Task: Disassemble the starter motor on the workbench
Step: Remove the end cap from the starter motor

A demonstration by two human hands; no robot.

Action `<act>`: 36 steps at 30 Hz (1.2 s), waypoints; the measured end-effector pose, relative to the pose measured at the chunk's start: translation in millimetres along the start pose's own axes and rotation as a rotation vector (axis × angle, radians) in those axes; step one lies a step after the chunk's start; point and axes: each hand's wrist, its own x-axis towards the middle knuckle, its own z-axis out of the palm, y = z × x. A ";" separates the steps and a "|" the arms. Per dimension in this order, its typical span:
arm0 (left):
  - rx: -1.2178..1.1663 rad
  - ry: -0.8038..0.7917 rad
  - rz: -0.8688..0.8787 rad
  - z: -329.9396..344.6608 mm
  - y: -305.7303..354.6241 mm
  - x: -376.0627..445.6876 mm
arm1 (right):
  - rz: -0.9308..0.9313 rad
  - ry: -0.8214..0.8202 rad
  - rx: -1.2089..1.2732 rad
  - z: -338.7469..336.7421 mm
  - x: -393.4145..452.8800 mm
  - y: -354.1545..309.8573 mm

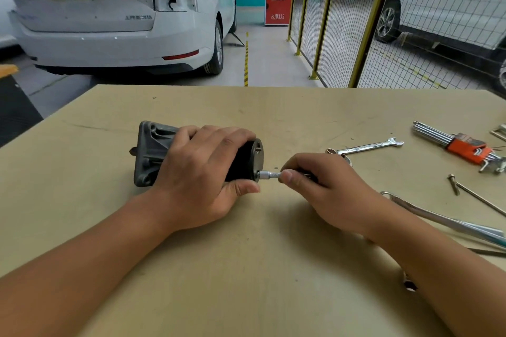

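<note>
The left hand [202, 175] grips the starter motor [153, 156] lying sideways on the bench [246, 268]; the right hand [323, 186] pinches a driver [269, 174] against its end cap.

Both forearms are reaching forward, wrists lying low. The left hand [201, 172] is curling palm-down, fingers wrapping over, thumb pointing right. The right hand [319, 186] is pinching with thumb and fingertips.
</note>
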 end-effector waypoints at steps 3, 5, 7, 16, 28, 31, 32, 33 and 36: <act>-0.015 -0.030 -0.023 -5.2 3.6 2.2 | -0.025 0.012 0.002 -1.5 -1.8 -1.7; -0.050 -0.054 -0.040 -10.0 6.0 4.3 | -0.054 -0.004 -0.051 -1.0 -2.9 -2.2; -0.123 -0.065 -0.089 -15.9 6.5 7.3 | -0.094 -0.067 -0.144 -1.1 -3.4 -2.9; -0.551 -0.148 -0.327 -33.7 -6.3 2.1 | -0.121 0.174 0.838 -7.9 -4.2 -14.2; -0.438 -0.116 -0.281 -31.5 5.0 2.6 | -0.088 0.189 0.442 1.3 -14.4 -32.7; -0.423 -0.108 -0.270 -31.9 4.6 3.2 | -0.093 0.175 0.270 -2.2 -14.3 -29.4; -0.423 -0.108 -0.269 -32.1 4.2 3.6 | -0.085 0.163 0.267 -3.2 -13.9 -29.3; -0.422 -0.109 -0.266 -32.0 4.0 3.9 | -0.076 0.149 0.273 -3.9 -13.6 -29.0; -0.407 -0.114 -0.250 -31.2 4.9 4.1 | -0.079 0.136 0.266 -5.6 -14.1 -29.6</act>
